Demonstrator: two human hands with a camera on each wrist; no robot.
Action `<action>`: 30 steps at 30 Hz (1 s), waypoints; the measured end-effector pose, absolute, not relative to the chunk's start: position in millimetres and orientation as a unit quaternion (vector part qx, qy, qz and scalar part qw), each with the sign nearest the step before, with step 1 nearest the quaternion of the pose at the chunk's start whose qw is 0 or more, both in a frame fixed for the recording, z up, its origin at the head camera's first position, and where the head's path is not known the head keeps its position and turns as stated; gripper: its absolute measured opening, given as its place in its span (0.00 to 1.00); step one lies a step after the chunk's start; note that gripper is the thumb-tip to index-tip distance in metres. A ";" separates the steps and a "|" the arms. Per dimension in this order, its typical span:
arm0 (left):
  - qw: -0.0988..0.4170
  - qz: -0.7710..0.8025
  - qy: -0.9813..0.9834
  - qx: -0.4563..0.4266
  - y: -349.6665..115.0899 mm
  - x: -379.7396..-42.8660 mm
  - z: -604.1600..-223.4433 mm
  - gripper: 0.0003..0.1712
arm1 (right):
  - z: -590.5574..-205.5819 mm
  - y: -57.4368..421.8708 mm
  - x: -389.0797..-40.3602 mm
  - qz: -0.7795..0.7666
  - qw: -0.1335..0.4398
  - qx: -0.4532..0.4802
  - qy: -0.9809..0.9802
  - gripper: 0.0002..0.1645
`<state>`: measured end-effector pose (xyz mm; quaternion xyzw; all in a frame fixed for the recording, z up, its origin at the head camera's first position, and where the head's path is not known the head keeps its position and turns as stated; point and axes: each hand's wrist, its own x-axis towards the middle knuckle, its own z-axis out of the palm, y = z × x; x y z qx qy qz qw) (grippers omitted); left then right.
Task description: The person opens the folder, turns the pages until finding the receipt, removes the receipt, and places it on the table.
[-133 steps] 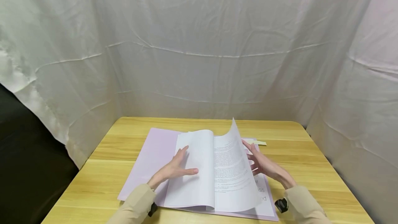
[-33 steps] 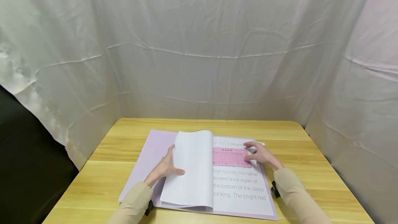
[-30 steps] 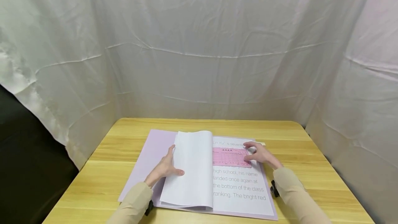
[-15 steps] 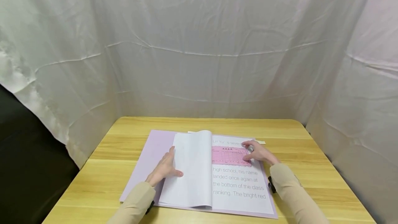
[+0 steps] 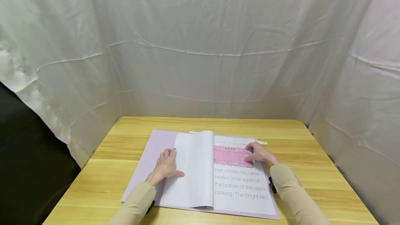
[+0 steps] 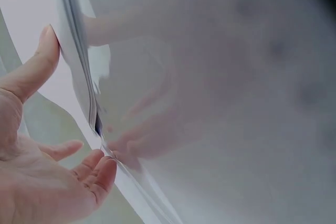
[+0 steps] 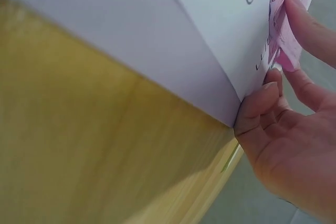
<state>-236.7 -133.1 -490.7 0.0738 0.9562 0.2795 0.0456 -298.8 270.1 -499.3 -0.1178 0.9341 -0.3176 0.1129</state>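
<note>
A lilac folder (image 5: 147,160) lies open, with white pages (image 5: 195,180) turned over to its left side. My left hand (image 5: 165,166) rests at the left edge of these pages, thumb on the paper. The left wrist view shows its loosely bent fingers beside the page edges (image 6: 79,51). On the large-print sheet (image 5: 240,202) at the right lies a pink slip with a printed grid (image 5: 231,156). My right hand (image 5: 260,153) pinches the slip's right end between thumb and forefinger; in the right wrist view the pink slip (image 7: 287,24) bends up there.
The folder lies on a wood-grain table (image 5: 100,173). A pale paper strip (image 5: 262,143) sticks out past the folder's upper right edge. Light grey cloth (image 5: 206,72) hangs behind and at both sides, with something black (image 5: 28,159) at the left.
A printed page that stood raised over the right side has gone to the left, uncovering the pink slip. My right hand has come onto the slip's right end; my left hand has shifted left.
</note>
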 end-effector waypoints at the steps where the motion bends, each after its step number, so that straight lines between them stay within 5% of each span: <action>1: 0.049 0.281 0.956 0.072 -133.2 -236.9 -490.7 0.65 | -499.5 269.8 -299.2 -0.314 0.115 -0.115 0.935 0.27; 10: 0.060 0.284 0.954 0.069 -132.3 -239.4 -492.0 0.65 | -493.1 269.7 -293.4 -0.336 0.128 -0.069 0.930 0.44; 18: 0.060 0.299 0.949 0.080 -131.0 -238.1 -492.6 0.64 | -494.6 282.3 -286.2 -0.471 0.140 -0.050 0.870 0.13; 26: 0.066 0.352 0.926 0.115 -134.0 -239.0 -488.9 0.65 | -488.5 307.9 -273.4 -0.604 0.155 -0.023 0.781 0.24; 30: 0.065 0.373 0.918 0.117 -135.5 -240.2 -485.1 0.65 | -485.7 323.7 -266.4 -0.655 0.149 -0.014 0.740 0.12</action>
